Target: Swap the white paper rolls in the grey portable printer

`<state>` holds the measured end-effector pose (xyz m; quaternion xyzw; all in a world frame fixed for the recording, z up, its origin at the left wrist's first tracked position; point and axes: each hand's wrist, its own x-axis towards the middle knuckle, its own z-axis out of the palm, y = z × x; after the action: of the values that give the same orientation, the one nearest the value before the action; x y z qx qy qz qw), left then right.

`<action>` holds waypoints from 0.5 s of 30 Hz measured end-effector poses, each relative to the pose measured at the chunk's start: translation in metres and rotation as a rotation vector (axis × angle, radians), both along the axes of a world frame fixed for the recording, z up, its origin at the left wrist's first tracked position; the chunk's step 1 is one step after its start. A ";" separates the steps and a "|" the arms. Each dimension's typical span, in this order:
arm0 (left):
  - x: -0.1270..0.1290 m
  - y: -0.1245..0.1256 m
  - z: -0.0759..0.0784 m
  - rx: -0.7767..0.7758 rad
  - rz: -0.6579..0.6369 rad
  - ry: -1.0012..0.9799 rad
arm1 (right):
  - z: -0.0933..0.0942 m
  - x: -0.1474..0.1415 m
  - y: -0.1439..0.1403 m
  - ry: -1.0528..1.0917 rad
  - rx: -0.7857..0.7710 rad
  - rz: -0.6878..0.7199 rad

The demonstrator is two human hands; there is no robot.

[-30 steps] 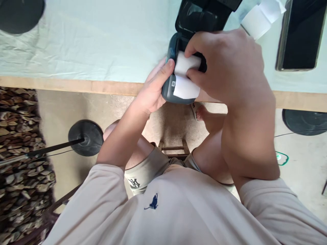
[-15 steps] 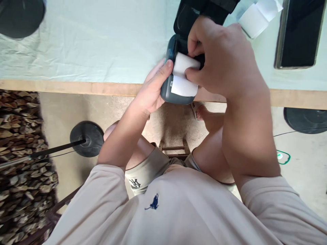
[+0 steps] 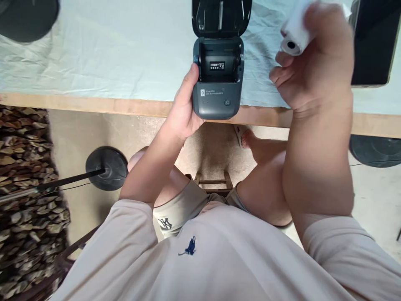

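Observation:
A small dark grey label printer (image 3: 216, 90) sits at the near edge of the table with its lid (image 3: 221, 17) flipped open and its paper bay bare. My left hand (image 3: 184, 108) grips the printer's left side. My right hand (image 3: 313, 62) is raised to the right of the printer and holds a white paper roll (image 3: 293, 35), whose dark core faces me. The roll is blurred.
The table (image 3: 94, 54) has a pale green cloth and a wooden front edge. A black phone (image 3: 374, 42) lies at the right. A dark round object (image 3: 28, 16) is at the far left. Round stand bases (image 3: 106, 167) rest on the floor below.
My right hand has lifted the paper roll out of the printer and carried it up and to the right. The printer's bay now shows bare. My left hand still holds the printer.

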<state>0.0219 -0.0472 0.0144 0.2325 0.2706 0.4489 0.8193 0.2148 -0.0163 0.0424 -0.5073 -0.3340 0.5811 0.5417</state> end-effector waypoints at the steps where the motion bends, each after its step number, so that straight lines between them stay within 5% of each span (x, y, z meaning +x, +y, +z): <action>1: 0.000 0.000 0.001 -0.027 0.006 0.003 | -0.005 -0.001 0.001 -0.039 0.055 -0.026; 9: 0.001 0.000 0.000 -0.004 0.006 0.075 | -0.016 -0.005 -0.004 -0.674 0.457 0.008; 15: 0.001 0.000 -0.002 0.048 -0.005 0.112 | -0.018 0.002 -0.006 -1.087 0.381 0.050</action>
<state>0.0224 -0.0474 0.0125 0.2776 0.3044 0.4398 0.7980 0.2165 -0.0221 0.0248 -0.6183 -0.6751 0.1793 0.3601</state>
